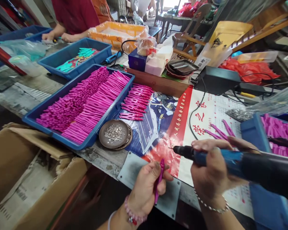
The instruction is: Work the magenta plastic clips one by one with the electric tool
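My left hand [142, 185] pinches a slim magenta plastic piece [160, 180], nearly upright, over a grey metal plate [128, 169] at the table's edge. In my right hand [212, 172] is a blue and black electric screwdriver [232, 159], its thin bit pointing left, apart from the piece. A few loose magenta pieces [222, 131] lie just beyond the right fingers; whether they touch is unclear. A brown dish [104, 140] of small metal parts [113, 132] sits left of the plate. Behind it, several magenta pieces with darker ends [136, 102] lie in a row.
A blue tray [80, 146] full of magenta pieces stands left; another blue bin [252, 131] is at right. Farther back are a tray with turquoise pieces [84, 52], an orange basket [115, 40] and a co-worker's hands [59, 35]. A black cable [193, 111] crosses the poster. A cardboard box [60, 188] stands lower left.
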Demonstrator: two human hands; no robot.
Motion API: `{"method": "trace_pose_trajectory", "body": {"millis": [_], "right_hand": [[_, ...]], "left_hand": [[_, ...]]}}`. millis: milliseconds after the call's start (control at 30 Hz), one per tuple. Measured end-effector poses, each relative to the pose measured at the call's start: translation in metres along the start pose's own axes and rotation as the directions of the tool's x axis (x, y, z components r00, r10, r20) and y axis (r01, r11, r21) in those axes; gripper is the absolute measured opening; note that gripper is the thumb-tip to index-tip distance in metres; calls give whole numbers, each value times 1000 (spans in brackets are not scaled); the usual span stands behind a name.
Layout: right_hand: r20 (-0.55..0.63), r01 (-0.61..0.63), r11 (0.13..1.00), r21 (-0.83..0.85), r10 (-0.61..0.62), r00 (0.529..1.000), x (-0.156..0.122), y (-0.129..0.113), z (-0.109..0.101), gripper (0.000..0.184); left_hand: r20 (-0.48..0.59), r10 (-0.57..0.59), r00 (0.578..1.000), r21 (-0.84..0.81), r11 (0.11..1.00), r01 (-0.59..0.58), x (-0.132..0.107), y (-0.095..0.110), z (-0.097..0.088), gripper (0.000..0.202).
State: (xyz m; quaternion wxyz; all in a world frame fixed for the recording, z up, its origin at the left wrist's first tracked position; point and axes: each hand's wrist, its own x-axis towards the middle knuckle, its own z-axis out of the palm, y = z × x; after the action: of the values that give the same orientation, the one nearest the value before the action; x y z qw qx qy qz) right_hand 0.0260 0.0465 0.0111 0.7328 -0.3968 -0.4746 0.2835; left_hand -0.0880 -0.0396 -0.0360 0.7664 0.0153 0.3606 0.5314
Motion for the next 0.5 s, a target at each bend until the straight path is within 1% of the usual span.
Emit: {"method": "trace_pose_trajectory", "body": {"millis": [67, 100, 200, 333, 433, 500], "right_hand": [[5, 14, 999, 39, -14, 1000, 0, 9, 9, 32], [16, 9, 999, 37, -9, 1000, -1, 12, 12, 35], [32, -8, 1000, 16, 7, 999, -4, 17, 15, 35], [32, -30, 1000, 4, 30, 999, -5, 20, 14, 34], [33, -48, 999, -12, 49, 998, -5, 23, 14, 34], [36, -58, 998, -23, 59, 998, -6, 22, 15, 35]], "left_hand": [[48, -32, 998, -53, 998, 35, 0, 1, -2, 36], [75, -49, 996, -77, 995, 55, 0, 1, -3, 37], [130, -94, 987, -125, 986, 110, 1, 1, -7, 38], [160, -133, 978, -174, 972, 160, 3, 0, -12, 39], [194, -120, 974, -194, 968, 158, 3, -1, -12, 38], [211, -87, 974, -202, 971, 131, 2, -2, -11, 37]]}}
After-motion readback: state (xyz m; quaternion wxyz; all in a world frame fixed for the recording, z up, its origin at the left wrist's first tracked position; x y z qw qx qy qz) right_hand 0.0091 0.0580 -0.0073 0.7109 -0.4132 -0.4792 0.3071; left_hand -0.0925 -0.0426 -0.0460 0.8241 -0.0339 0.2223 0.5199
